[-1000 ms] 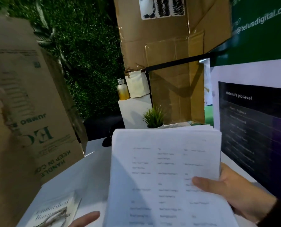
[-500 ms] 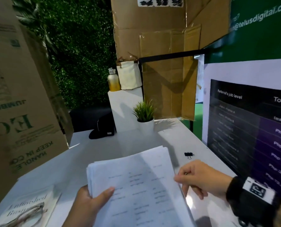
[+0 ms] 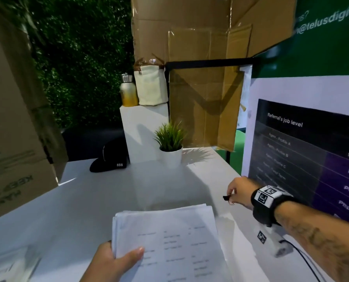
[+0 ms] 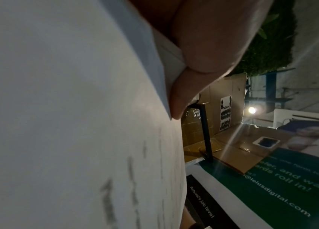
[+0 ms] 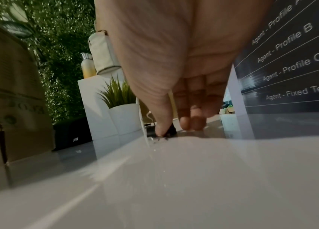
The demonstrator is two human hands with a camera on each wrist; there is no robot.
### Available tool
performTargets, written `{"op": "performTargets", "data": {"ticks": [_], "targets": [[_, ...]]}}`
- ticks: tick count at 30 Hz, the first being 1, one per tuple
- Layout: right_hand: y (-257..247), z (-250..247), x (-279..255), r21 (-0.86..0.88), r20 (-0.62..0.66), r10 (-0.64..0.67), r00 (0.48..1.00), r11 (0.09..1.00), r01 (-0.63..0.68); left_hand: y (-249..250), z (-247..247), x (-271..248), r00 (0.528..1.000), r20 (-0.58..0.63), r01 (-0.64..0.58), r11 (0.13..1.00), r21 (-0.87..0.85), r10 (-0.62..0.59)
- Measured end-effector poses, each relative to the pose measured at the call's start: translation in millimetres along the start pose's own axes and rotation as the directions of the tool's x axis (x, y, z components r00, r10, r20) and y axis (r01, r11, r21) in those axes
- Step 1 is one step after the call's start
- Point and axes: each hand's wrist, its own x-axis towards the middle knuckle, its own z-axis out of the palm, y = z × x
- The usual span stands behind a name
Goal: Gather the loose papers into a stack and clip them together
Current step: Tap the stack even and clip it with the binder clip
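White printed papers (image 3: 169,245) sit gathered in a stack held over the near side of the white table (image 3: 108,196), where the left hand (image 3: 110,263) grips their left edge, thumb curled on top and fingers beneath. Off to the right, near the dark poster board (image 3: 304,159), the right hand (image 3: 239,191) reaches down and pinches the small black binder clip (image 3: 227,198) between thumb and fingertips at the tabletop
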Motion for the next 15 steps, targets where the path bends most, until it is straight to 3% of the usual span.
{"op": "performTargets", "data": {"ticks": [5,10,15], "targets": [[-6,3,5,0.076,0.005,-0.048,0.999,0.996,0.047,-8,-3,-1,0.994,0.097,0.053,0.991,-0.120,-0.041],[-13,1,-3,0.322,0.213,0.056,0.976,0.939,-0.124,-15,-1,0,0.984,0.162,0.112,0.965,-0.239,-0.074],[-9,8,-4,0.465,0.135,0.144,0.980,0.864,-0.191,-14,-1,-4,0.983,0.169,0.105,0.965,-0.240,-0.065]]}}
